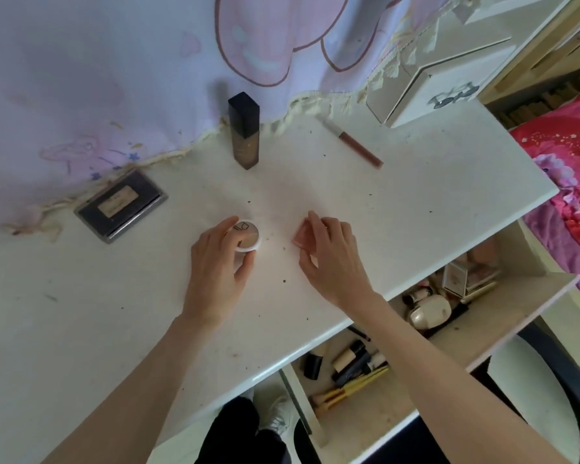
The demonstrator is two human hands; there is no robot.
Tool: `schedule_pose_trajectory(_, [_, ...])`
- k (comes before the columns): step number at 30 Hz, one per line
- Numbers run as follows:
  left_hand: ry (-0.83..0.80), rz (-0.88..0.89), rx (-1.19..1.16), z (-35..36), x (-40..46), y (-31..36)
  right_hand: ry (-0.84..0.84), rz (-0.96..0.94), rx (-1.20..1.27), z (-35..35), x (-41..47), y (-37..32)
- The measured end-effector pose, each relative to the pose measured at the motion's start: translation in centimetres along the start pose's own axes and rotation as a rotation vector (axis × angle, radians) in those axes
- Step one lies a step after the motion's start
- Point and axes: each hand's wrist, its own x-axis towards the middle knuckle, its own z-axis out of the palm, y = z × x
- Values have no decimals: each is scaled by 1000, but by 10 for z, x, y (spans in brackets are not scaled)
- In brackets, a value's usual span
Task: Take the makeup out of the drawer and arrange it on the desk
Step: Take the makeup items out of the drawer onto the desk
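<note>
My left hand point(220, 259) grips a round white compact point(248, 236) that sits on the white desk point(114, 313), thumb and fingers curled round its rim. My right hand point(332, 252) holds a small pink square case point(301, 235) flat on the desk just to the right. Farther back stand a dark foundation bottle point(244, 130), a brown lip pencil point(357, 144) and a dark flat palette point(121, 205). The open drawer point(516, 316) at the lower right holds several more makeup items point(359, 363).
A pastel cartoon cloth point(98, 78) hangs over the desk's back edge. A white box with a metal clasp point(436, 78) stands at the back right. A red and pink bedspread point(570, 175) lies right of the desk. My legs and shoes point(275, 416) show below.
</note>
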Motion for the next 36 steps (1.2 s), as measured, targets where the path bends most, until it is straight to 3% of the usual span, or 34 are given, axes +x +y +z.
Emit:
schedule_pose_trajectory(5, [42, -200, 63, -51, -47, -46, -14, -142, 72, 21, 5, -60])
schedule_pose_trajectory(16, [124, -368, 41, -117, -64, -123, 62, -259, 197, 68, 27, -174])
schedule_pose_trajectory(20, [108, -356, 49, -125, -55, -137, 134, -274, 282, 76, 31, -193])
schedule_pose_trajectory(28, [-74, -282, 158, -132, -60, -129, -52, -167, 71, 83, 11, -173])
schedule_pose_trajectory(36, [-138, 18, 50, -104, -77, -52, -31, -47, 12, 58, -59, -116])
